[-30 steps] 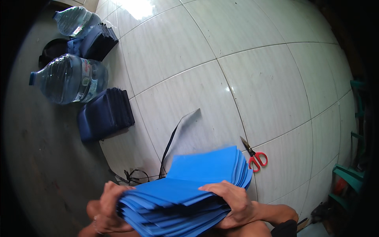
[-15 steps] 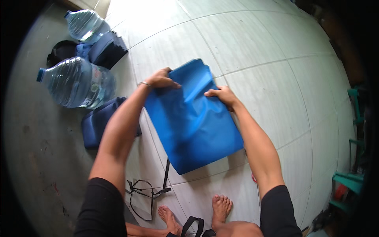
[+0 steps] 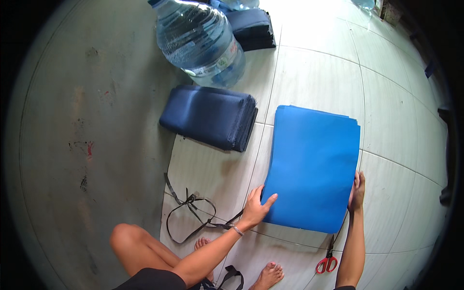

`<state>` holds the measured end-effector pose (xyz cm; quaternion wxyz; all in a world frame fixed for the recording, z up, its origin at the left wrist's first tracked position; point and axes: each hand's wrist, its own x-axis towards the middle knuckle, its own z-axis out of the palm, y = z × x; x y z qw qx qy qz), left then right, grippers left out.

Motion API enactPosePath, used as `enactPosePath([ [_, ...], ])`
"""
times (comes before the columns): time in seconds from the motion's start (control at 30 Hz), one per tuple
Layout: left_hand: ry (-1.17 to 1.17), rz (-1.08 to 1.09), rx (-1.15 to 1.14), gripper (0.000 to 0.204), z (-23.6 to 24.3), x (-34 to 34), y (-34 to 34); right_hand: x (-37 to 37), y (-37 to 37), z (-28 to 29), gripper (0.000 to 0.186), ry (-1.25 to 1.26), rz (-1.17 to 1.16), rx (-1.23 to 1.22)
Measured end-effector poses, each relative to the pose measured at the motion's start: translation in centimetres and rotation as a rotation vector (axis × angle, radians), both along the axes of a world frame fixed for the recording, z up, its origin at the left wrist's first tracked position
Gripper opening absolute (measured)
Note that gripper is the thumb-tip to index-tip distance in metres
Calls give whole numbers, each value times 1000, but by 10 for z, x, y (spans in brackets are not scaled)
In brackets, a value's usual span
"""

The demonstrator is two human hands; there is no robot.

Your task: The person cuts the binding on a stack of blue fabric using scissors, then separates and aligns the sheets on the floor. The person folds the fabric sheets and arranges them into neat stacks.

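Note:
A neat stack of blue sheets (image 3: pixel 314 164) lies over the tiled floor in front of me, with slightly uneven layers at its far corner. My left hand (image 3: pixel 257 208) rests against the near part of its left edge, thumb spread over the top and fingers along the side. Against the right edge is my right hand (image 3: pixel 357 191), its fingers stretched out along that side and partly hidden. A pair of scissors with red handles (image 3: pixel 326 264) lies just below the near right corner, beside my right forearm.
A folded dark navy fabric stack (image 3: pixel 208 116) sits left of the blue sheets. Beyond it stand a large clear water bottle (image 3: pixel 203 46) and another dark fabric stack (image 3: pixel 251 29). A knotted black strap (image 3: pixel 191 212) lies near my bare foot (image 3: pixel 270 276).
The blue stack has come down flatter and squarer, farther right in view. Both hands have moved from gripping its far part to its near side edges. The scissors have come into view.

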<state>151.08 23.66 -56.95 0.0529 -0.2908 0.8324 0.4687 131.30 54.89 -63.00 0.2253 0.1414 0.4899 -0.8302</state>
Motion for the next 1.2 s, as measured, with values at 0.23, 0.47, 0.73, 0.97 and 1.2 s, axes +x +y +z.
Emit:
enactPosePath([
  [0.23,-38,2,-174,87,-3,-8,18,97,15,13,56,104,-18,214],
  [0.47,26,92,35,86,2,-16,-9,129,-33,18,61,112,-97,371],
  [0.73,33,38,-57,78,-2,-20,-19,122,-56,44,54,120,-92,478],
  [0.97,80,-78,-109,80,-3,-21,-28,105,-38,69,65,407,112,838],
  [1.2,285,-408,-561,87,15,-10,-19,101,24,44,13,128,-113,647],
])
